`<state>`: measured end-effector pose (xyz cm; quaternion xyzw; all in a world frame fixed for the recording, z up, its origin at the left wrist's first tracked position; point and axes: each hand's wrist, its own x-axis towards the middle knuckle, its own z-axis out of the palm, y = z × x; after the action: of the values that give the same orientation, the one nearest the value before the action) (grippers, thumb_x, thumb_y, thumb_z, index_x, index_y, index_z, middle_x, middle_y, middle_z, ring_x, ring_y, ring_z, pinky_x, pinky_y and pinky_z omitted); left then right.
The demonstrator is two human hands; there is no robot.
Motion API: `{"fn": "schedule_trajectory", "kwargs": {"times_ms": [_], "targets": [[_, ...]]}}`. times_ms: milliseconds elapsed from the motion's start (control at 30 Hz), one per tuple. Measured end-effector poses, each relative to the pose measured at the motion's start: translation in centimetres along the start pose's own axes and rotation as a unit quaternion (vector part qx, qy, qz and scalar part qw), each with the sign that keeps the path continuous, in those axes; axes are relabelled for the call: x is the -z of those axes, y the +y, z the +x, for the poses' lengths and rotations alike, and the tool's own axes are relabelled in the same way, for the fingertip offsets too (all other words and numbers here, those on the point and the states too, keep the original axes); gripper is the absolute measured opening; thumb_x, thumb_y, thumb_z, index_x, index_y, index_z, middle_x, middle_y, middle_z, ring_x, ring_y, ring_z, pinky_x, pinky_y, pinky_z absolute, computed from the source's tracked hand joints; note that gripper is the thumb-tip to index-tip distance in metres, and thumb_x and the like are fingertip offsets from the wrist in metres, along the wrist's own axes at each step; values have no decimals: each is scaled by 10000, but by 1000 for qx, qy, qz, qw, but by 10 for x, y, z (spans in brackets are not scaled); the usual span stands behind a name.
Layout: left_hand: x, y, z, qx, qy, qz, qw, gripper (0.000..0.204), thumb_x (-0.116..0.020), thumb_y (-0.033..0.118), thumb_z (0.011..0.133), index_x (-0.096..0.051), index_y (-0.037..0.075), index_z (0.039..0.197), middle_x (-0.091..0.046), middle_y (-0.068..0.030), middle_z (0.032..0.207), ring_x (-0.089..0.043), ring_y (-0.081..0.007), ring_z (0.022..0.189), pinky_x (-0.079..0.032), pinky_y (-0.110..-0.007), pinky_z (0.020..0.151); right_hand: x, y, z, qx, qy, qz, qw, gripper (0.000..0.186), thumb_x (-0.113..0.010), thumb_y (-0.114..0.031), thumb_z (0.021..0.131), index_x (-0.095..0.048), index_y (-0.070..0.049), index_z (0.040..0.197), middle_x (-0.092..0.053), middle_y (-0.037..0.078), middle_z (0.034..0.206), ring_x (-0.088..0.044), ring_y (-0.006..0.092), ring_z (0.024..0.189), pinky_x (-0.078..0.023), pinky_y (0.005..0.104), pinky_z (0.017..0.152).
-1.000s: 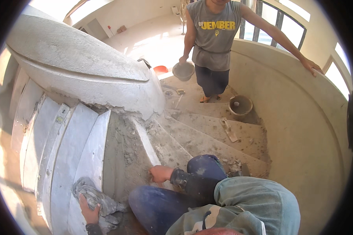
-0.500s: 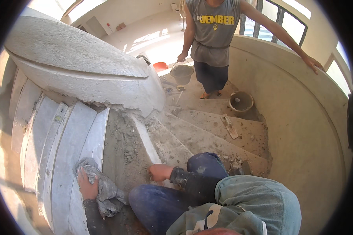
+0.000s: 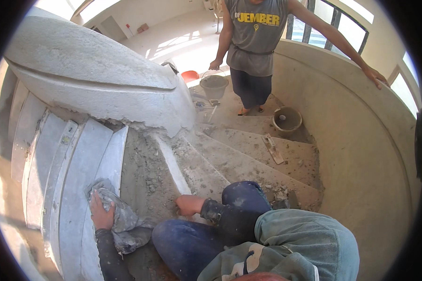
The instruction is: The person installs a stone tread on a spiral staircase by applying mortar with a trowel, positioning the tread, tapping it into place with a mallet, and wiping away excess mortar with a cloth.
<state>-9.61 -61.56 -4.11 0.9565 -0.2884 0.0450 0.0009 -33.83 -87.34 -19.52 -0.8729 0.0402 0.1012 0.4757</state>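
Note:
My left hand (image 3: 102, 213) is on a crumpled grey, mortar-smeared cloth (image 3: 126, 225), pressing it against the edge of a pale grey stair tile (image 3: 86, 173). The cloth trails from the hand over the wet mortar beside my knee. My right hand (image 3: 189, 205) is closed at the near end of a long, narrow white strip (image 3: 172, 164), its fingers curled down and mostly hidden. Between the tile and the strip lies a bed of rough grey mortar (image 3: 143, 173).
A long level (image 3: 66, 140) lies along the tiled steps. Rough steps with a wooden float (image 3: 273, 149) and a bucket (image 3: 287, 121) curve down to the right. Lower down stands a person (image 3: 255, 47) with a bucket (image 3: 214, 85) in one hand. Curved walls (image 3: 356, 136) flank the stairs.
My left hand and the cloth have shifted very slightly on the tile edge. My right hand stays at the strip. The whole view has moved a little.

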Motion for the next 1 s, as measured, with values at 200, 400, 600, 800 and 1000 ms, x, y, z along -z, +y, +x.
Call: {"fn": "schedule_trajectory", "kwargs": {"times_ms": [200,400,600,800,1000], "targets": [[0,-1,-1,-1,3,-4,1000,913,-649,463,906,-159,233,1643,-223,-152,1678,-240,-439,1511,-280,-682,1121,5,-4,-3,-13,-8,-10,1000,413,-736,-246,836,-674,34,1133,-713,254,1019,-674,424,1024,-542,480,879],[-1,0,-2,2,11,6,1000,918,-655,472,904,-168,223,1641,-238,-160,1669,-248,-436,1506,-287,-683,1113,0,2,2,-3,-8,13,1000,415,-745,-241,842,-672,33,1144,-708,259,1059,-665,417,1066,-531,471,906],[2,3,-3,3,6,-2,1000,933,-664,483,897,-168,214,1640,-242,-167,1665,-253,-447,1501,-292,-682,1112,1,1,3,-8,-23,8,1000,429,-745,-256,858,-654,32,1163,-703,257,1073,-657,420,1069,-524,470,905],[1,-2,-1,-3,9,2,1000,951,-673,495,886,-166,214,1640,-245,-164,1664,-261,-450,1497,-292,-686,1112,1,1,3,2,-20,1,1000,418,-741,-260,858,-650,33,1143,-699,262,1053,-661,422,1049,-526,479,881],[2,6,5,11,-5,11,1000,965,-683,499,874,-170,207,1639,-240,-160,1668,-263,-448,1495,-298,-681,1110,-3,5,5,7,-14,6,1000,409,-740,-262,855,-658,29,1131,-704,267,1034,-668,425,1033,-532,471,880]]}}
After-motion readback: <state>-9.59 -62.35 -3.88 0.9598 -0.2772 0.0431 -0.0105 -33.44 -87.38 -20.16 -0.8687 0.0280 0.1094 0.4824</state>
